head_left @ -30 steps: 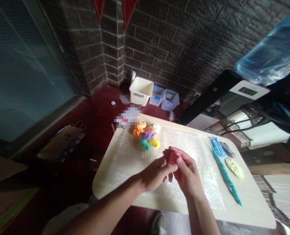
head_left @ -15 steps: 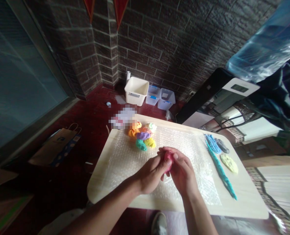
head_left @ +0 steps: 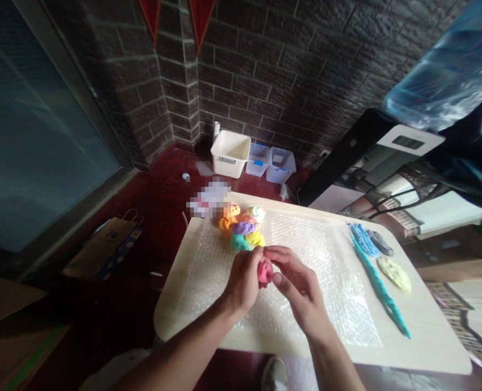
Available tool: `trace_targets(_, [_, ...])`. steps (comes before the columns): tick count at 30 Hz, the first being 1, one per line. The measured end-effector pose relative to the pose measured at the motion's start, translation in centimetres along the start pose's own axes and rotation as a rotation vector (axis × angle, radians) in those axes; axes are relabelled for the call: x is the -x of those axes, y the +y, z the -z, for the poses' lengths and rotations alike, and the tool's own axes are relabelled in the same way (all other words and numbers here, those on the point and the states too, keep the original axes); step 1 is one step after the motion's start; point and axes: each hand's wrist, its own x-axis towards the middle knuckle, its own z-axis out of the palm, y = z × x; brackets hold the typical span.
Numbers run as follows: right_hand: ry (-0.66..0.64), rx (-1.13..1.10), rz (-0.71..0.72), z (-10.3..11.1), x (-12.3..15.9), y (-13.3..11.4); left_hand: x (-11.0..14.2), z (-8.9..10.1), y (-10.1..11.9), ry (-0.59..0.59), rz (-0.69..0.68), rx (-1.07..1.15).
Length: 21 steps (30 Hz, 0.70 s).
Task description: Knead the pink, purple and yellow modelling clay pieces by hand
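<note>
A lump of pink modelling clay (head_left: 264,272) is held between my two hands, above the sheet of bubble wrap (head_left: 306,244). My left hand (head_left: 244,279) is closed round its left side, fingers partly hidden. On the right, my right hand (head_left: 300,285) curls about the lump, its fingertips by the left fingers and its thumb at the lump's edge. Just beyond the hands lies a cluster of clay pieces: green (head_left: 239,242), yellow (head_left: 256,238), purple (head_left: 244,227) and orange (head_left: 226,223), with a whitish one (head_left: 257,213) behind.
At the right of the pale table (head_left: 428,342) lie a long teal clay strip (head_left: 381,288), blue strands (head_left: 364,239), a grey piece (head_left: 380,243) and a pale yellow slab (head_left: 394,273). Bins (head_left: 231,155) stand on the floor by the brick wall. A paper bag (head_left: 102,244) lies left.
The pink clay has turned and now shows a rounded end. My right thumb has shifted off its middle to the edge, and the left hand has tilted more upright. The view has shifted slightly.
</note>
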Motion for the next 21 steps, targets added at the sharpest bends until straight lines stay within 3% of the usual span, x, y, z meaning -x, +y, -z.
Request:
trace_targets(5, [-0.027, 0.079, 0.034, -0.1, 0.1, -0.1, 0.1, -0.2, 0.4, 0.058, -0.005, 0.054])
trace_targets(10, [0.046, 0.243, 0.121, -0.6, 0.2, -0.4, 0.1, -0.6, 0.4, -0.007, 0.004, 0.317])
trace_targets(14, [0.201, 0.151, 0.094, -0.8, 0.2, -0.4, 0.6, -0.8, 0.5, -0.11, -0.031, 0.199])
trace_targets(21, [0.058, -0.107, -0.044, -1.6, 0.0, -0.5, 0.8, -0.1, 0.5, 0.041, -0.08, -0.01])
